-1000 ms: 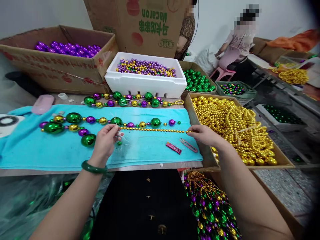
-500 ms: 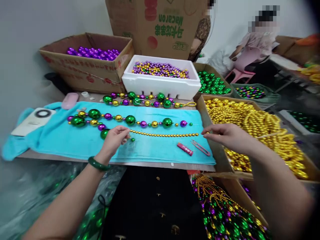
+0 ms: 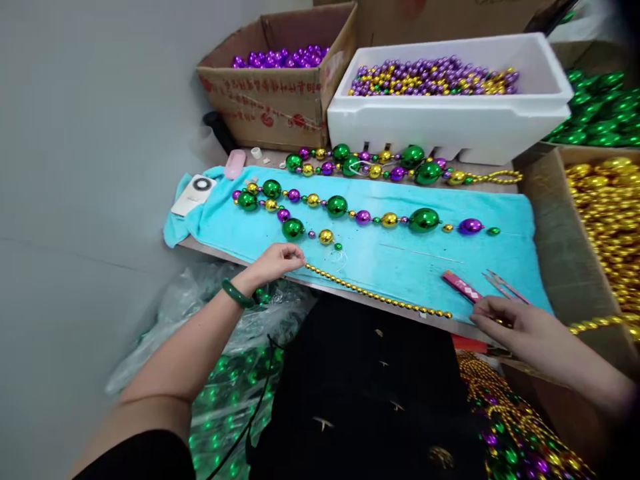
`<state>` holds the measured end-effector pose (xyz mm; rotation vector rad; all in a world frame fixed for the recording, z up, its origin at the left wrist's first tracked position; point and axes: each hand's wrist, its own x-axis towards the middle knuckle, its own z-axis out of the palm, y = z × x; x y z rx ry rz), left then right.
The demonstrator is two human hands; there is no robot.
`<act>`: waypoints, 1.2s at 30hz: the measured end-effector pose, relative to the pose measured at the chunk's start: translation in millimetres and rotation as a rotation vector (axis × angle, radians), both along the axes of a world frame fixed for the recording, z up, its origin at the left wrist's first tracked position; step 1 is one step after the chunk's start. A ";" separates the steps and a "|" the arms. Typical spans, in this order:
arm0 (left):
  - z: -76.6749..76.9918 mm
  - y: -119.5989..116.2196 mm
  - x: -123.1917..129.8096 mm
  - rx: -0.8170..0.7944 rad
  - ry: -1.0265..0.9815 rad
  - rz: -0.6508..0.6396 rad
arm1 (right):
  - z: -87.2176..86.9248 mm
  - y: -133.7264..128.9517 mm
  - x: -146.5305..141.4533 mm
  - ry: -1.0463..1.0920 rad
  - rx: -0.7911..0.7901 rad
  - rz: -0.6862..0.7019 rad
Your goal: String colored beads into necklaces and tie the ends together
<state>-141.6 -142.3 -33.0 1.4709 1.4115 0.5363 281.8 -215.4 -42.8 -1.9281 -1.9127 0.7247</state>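
Observation:
My left hand (image 3: pixel 280 261), with a green bangle (image 3: pixel 237 293) at the wrist, pinches one end of a strand of small gold beads (image 3: pixel 373 293). The strand slopes down to the right along the table's front edge. Past its right end, after a short gap, my right hand (image 3: pixel 507 320) is closed, with a bit of gold bead showing by its fingers. Whether a thread joins the two is too fine to see. Behind them lies a necklace of large green, purple and gold beads (image 3: pixel 337 206), one end near my left hand. A pink packet (image 3: pixel 461 287) and pink thread snips (image 3: pixel 504 285) lie by my right hand.
A turquoise towel (image 3: pixel 240 233) covers the table. A second bead string (image 3: pixel 429 173) lies behind it. Along the back stand a cardboard box (image 3: pixel 265 107) of purple beads and a white foam box (image 3: pixel 445 127) of mixed beads. Gold beads (image 3: pixel 607 220) fill a box at right.
The view has swung left and moved closer. Both hands have come down toward the table's front edge, bringing the gold strand with them, now sloped rather than level.

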 end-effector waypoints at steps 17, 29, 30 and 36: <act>-31.8 -18.0 -32.5 0.113 0.362 0.142 | -21.0 1.2 -50.7 0.299 -0.345 -0.088; -26.8 -16.7 -32.9 -0.037 0.507 0.031 | -23.3 -2.7 -52.2 0.296 -0.389 -0.119; -29.4 -16.8 -33.9 -0.018 0.509 0.017 | -24.2 -2.1 -53.2 0.265 -0.384 -0.141; -31.7 -21.7 -33.2 0.144 0.483 0.000 | -26.5 -0.2 -57.9 0.010 -0.334 -0.130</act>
